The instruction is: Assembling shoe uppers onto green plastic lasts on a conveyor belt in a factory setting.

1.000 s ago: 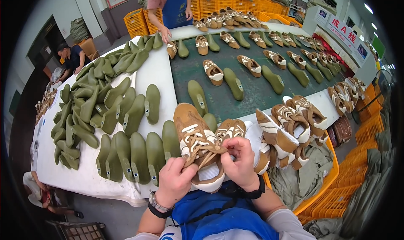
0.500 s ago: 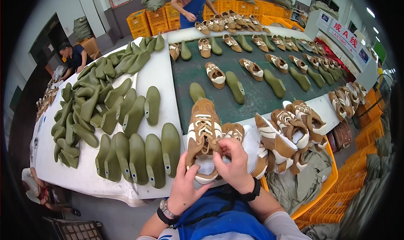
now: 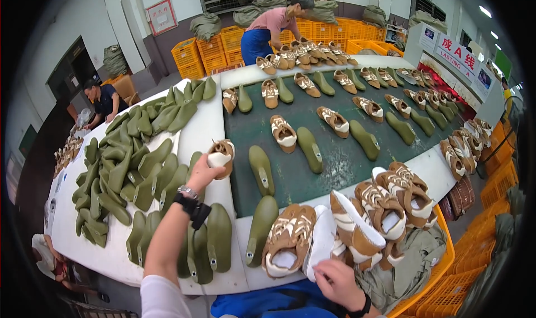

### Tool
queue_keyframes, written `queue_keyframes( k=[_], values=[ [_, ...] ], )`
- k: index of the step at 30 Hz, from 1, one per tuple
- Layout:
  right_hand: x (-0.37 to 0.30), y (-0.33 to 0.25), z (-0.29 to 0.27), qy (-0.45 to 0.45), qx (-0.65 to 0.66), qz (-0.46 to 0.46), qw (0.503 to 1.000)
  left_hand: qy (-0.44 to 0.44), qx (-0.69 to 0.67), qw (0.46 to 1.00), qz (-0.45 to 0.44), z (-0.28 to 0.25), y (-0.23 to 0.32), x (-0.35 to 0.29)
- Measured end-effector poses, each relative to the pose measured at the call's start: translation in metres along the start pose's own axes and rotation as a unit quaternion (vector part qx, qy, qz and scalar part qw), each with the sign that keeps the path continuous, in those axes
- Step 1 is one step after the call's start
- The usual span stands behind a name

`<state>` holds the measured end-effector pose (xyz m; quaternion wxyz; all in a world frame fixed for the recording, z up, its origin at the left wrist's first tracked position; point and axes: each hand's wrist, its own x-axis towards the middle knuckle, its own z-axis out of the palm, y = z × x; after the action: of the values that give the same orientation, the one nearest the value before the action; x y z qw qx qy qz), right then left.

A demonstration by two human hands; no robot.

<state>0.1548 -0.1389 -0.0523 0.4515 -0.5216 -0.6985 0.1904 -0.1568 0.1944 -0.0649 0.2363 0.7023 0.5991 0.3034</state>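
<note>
My left hand (image 3: pixel 204 174) reaches forward and grips a brown-and-white sneaker (image 3: pixel 222 153) by its pale heel, above the left edge of the green belt (image 3: pixel 245 184). Beside it on the belt lies an olive-green shoe last (image 3: pixel 260 170). My right hand (image 3: pixel 338 284) is low at the near edge, fingers loosely bent and apart, beside a shoe with its white sole showing (image 3: pixel 320 242). Whether the fingertips touch that sole is unclear. Another laced sneaker (image 3: pixel 287 237) stands just left of it, next to an upright green last (image 3: pixel 261 229).
Many green lasts (image 3: pixel 120 150) are heaped on the white table at left. Sneakers and lasts lie in rows across the belt. More sneakers (image 3: pixel 385 206) pile up at right over an orange crate (image 3: pixel 435 268) with grey cloth. A person in a blue apron (image 3: pixel 268 30) bends over shoes at the far side.
The sneaker, earlier between both hands at the near edge, has gone forward and left in my left hand. My right hand has released it and moved right and nearer. The far person now leans over.
</note>
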Motion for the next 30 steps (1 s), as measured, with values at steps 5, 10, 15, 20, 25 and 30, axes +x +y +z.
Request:
queue_keyframes(
  k=[5,10,15,20,25,30],
  values=[
    [0.007,-0.014,-0.028,0.035,0.014,0.019,0.999,0.016,0.099,0.994,-0.047,0.109,-0.070,0.082],
    [0.012,-0.007,-0.026,0.022,0.001,0.042,0.999,0.056,0.148,0.983,-0.097,0.158,-0.099,0.091],
    [0.016,-0.006,-0.019,0.012,0.000,0.057,0.998,-0.052,0.160,0.985,-0.042,0.127,-0.070,0.096],
    [0.015,-0.012,-0.009,0.021,0.011,0.020,1.000,-0.177,0.170,0.967,0.072,0.034,-0.001,0.023],
    [0.006,-0.031,0.006,-0.005,0.010,-0.026,1.000,-0.206,0.081,0.964,0.151,-0.058,0.029,-0.123],
    [0.010,-0.055,0.033,-0.047,0.029,-0.084,0.995,-0.087,0.051,0.986,0.134,-0.112,0.019,-0.243]
  ],
)
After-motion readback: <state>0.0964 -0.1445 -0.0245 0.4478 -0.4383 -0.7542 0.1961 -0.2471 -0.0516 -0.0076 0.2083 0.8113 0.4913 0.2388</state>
